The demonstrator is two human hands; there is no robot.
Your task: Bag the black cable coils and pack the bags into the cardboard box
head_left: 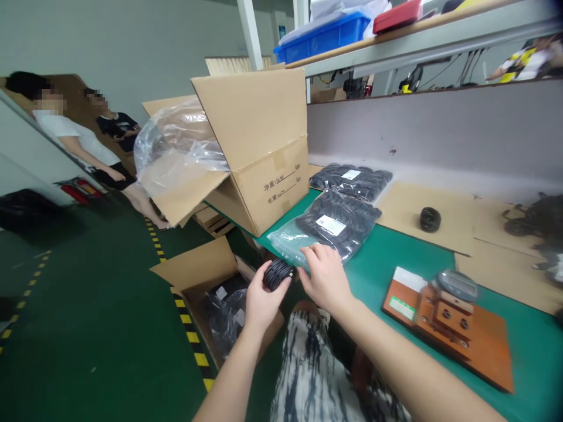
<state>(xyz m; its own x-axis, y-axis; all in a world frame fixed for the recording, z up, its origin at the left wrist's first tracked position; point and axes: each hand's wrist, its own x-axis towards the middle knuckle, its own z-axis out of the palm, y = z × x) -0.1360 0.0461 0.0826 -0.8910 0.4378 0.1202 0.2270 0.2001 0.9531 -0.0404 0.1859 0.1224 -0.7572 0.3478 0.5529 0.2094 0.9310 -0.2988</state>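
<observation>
While black rings sit clasped in your left hand, whether your right hand grips is unclear; the carton reads “kgs”.

Ribbed black bundle in left hand, labelled bag

Soft, even indoor light, its source out of view. White glare streaks the clear plastic bag just beyond the grip of the left hand, and the crumpled plastic liner farther off. Right of the grip, shadow gathers beneath the green workbench. Wide-angle distortion slants the room; far right, a dark object blurs. Pixel blocks mask two people.
</observation>
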